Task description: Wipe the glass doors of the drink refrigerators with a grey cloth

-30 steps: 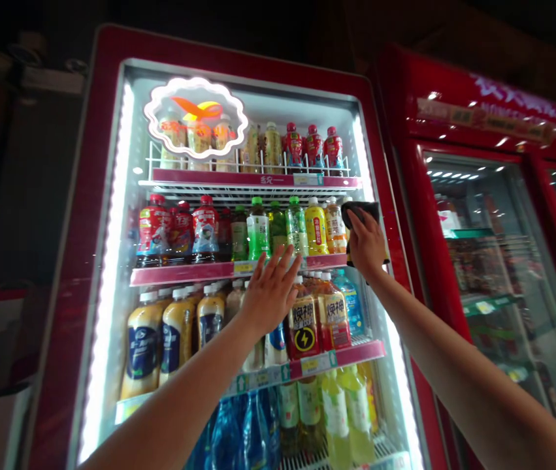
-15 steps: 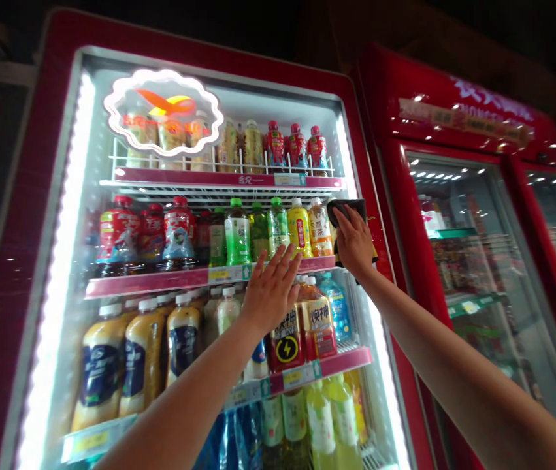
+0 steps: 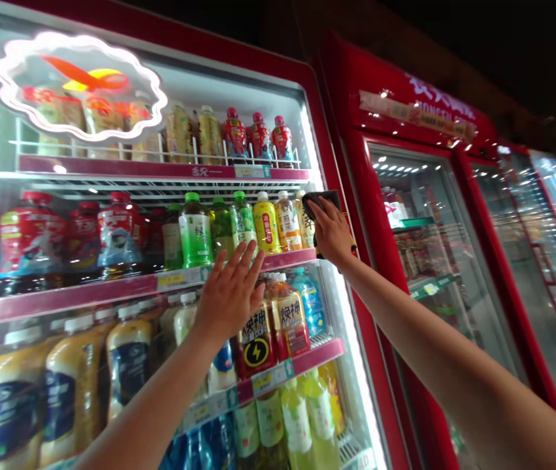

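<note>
My left hand (image 3: 231, 287) lies with fingers spread against the glass door of a lit drinks fridge, in front of the middle shelves. Higher and to the right, my right hand (image 3: 330, 230) presses a dark cloth (image 3: 321, 196) flat against the door, near its right edge. The cloth shows around the fingers and partly under the palm, over the lit strip beside the red door frame (image 3: 324, 140). Behind the glass by the cloth stands a pale bottle (image 3: 306, 219), and a yellow-labelled bottle (image 3: 266, 225) is above my left hand.
A glowing scalloped sign (image 3: 79, 85) sits at the door's upper left. Shelves hold several bottles, including large dark-labelled ones (image 3: 74, 385) low on the left. Another red fridge (image 3: 405, 117) stands close on the right, with more glass-doored coolers (image 3: 527, 215) beyond.
The view has turned right and come nearer the door. My right hand and the cloth have slid slightly right, uncovering part of the pale bottle. My left hand stays spread on the glass.
</note>
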`<action>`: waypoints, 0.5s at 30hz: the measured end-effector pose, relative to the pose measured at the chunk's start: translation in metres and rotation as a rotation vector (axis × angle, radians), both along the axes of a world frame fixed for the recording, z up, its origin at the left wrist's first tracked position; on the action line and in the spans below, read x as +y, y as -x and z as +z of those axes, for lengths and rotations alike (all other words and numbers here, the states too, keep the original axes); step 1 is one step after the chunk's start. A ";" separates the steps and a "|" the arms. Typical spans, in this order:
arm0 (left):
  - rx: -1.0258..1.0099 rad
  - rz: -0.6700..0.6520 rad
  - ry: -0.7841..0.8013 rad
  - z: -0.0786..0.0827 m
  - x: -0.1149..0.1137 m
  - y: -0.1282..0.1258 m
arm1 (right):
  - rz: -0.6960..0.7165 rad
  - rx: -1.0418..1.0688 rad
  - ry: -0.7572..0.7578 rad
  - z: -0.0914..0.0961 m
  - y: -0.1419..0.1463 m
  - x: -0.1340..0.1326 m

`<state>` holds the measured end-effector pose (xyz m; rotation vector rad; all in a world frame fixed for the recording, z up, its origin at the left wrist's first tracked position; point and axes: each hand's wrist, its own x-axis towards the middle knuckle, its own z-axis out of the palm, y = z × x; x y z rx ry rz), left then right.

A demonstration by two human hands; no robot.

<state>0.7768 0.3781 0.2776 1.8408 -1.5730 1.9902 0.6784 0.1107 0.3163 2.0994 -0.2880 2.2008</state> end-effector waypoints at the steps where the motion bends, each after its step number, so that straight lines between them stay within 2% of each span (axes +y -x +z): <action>1: 0.005 -0.003 0.000 0.000 0.000 0.000 | -0.001 -0.017 -0.037 0.002 0.002 -0.010; 3: 0.013 -0.003 0.001 0.000 0.000 0.001 | 0.003 -0.062 -0.112 -0.011 0.004 -0.024; 7: 0.009 0.003 0.003 0.000 -0.001 0.002 | 0.006 -0.116 -0.150 -0.075 0.005 -0.032; 9: 0.007 0.002 0.002 0.001 -0.001 0.002 | -0.002 -0.095 -0.128 -0.096 0.006 -0.033; 11: -0.004 0.003 0.008 0.001 -0.001 0.002 | -0.018 -0.071 -0.114 -0.096 0.007 -0.037; 12: -0.014 0.004 0.014 0.001 -0.001 0.002 | -0.023 -0.065 -0.111 -0.088 0.007 -0.040; 15: -0.047 0.001 0.032 0.001 -0.002 0.002 | -0.003 -0.072 -0.114 -0.048 0.009 -0.052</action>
